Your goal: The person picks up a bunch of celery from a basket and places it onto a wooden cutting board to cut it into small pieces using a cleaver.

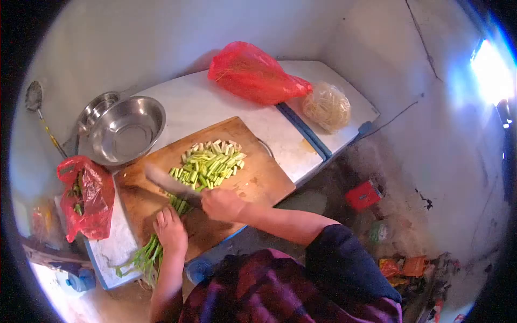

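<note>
My right hand [222, 204] is closed around the handle of a kitchen knife [171, 184]. The blade, slightly blurred, reaches left across the bunch of green stalks. My left hand [171, 230] is wrapped over that bunch of celery-like stalks [146, 259], whose leafy ends hang past the board's lower left edge. Both hands are over a wooden cutting board [258, 177]. Beyond the blade lies a heap of chopped stalk pieces [212, 161], light green with paler ends at the back.
A steel bowl [129, 132] sits at the board's upper left, with another metal vessel [97, 105] behind it. A red plastic bag [89, 199] with greens is at left. At the back are a larger red bag [253, 75] and a clear bag of pale strands [327, 107].
</note>
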Demonstrator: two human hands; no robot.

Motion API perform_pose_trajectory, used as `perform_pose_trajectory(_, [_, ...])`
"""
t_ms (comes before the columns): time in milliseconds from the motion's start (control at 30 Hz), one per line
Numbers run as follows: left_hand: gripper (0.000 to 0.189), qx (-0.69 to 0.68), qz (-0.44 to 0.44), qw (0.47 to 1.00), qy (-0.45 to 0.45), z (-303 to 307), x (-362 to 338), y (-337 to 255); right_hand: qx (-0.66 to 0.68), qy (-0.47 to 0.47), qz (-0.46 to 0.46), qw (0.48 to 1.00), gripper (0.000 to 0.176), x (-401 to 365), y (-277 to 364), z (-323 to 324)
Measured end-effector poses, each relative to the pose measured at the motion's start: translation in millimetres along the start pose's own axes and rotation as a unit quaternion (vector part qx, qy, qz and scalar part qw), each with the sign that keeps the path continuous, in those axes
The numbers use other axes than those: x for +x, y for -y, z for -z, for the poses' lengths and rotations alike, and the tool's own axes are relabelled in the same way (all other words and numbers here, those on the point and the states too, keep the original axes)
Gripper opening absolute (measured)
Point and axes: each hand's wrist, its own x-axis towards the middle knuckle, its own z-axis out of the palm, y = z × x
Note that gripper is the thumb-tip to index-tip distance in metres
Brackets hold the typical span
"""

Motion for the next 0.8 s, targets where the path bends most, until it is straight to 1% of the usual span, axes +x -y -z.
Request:
perform_pose_trajectory(33, [0.044, 0.009, 0.001, 1.0, -0.006, 3, -1, 3, -0.011, -0.012, 0.02, 1.0, 0.019, -4, -7, -8])
perform_pose_trajectory(100, [0.039, 0.025, -0.015, 0.999, -0.023, -4, 5, 5, 0.038, -0.035, -0.006, 0.999, 0.018, -14, -11, 6])
perform_pose_trajectory(133, [0.035, 0.033, -0.022, 0.999, -0.016, -5, 10, 4, 0.101, -0.022, -0.072, 0.992, 0.019, -18, -2, 29])
perform_pose_trajectory(167, [0.031, 0.012, -0.005, 0.997, 0.082, 12, 20, -1, 0.113, -0.036, -0.083, 0.989, 0.021, -22, 4, 43])
perform_pose_trajectory(200, [0.03, 0.006, -0.012, 0.998, 0.057, -1, 24, 1, 0.12, -0.052, -0.098, 0.987, 0.022, -25, 6, 54])
perform_pose_trajectory(300, [0.046, -0.006, -0.003, 1.0, 0.015, -13, 34, 2, 0.129, -0.031, -0.102, 0.986, 0.022, -29, 4, 68])
perform_pose_trajectory(333, [0.054, -0.017, 0.017, 0.998, 0.054, 3, 39, -3, 0.108, 0.001, -0.103, 0.989, 0.023, -29, 2, 68])
perform_pose_trajectory(400, [0.072, -0.04, 0.056, 0.989, 0.132, 42, 39, -8, 0.107, 0.008, -0.094, 0.99, 0.023, -31, 4, 72])
perform_pose_trajectory(500, [0.082, -0.038, 0.07, 0.992, 0.097, 55, 28, 0, 0.109, 0.018, -0.095, 0.989, 0.022, -34, 11, 78])
perform_pose_trajectory(533, [0.08, -0.036, 0.063, 0.991, 0.11, 59, 25, 4, 0.11, 0.021, -0.097, 0.989, 0.022, -36, 14, 80])
perform_pose_trajectory(633, [0.072, 0.027, 0.064, 0.988, 0.134, 56, 11, 9, 0.079, 0.061, -0.1, 0.99, 0.021, -37, 23, 84])
perform_pose_trajectory(733, [0.053, -0.019, 0.082, 0.988, 0.13, 51, 3, 10, 0.044, 0.067, -0.07, 0.994, 0.019, -36, 30, 84])
perform_pose_trajectory(800, [0.035, 0.013, 0.07, 0.992, 0.107, 37, -1, 6, 0.0, 0.071, -0.06, 0.996, 0.018, -37, 29, 78])
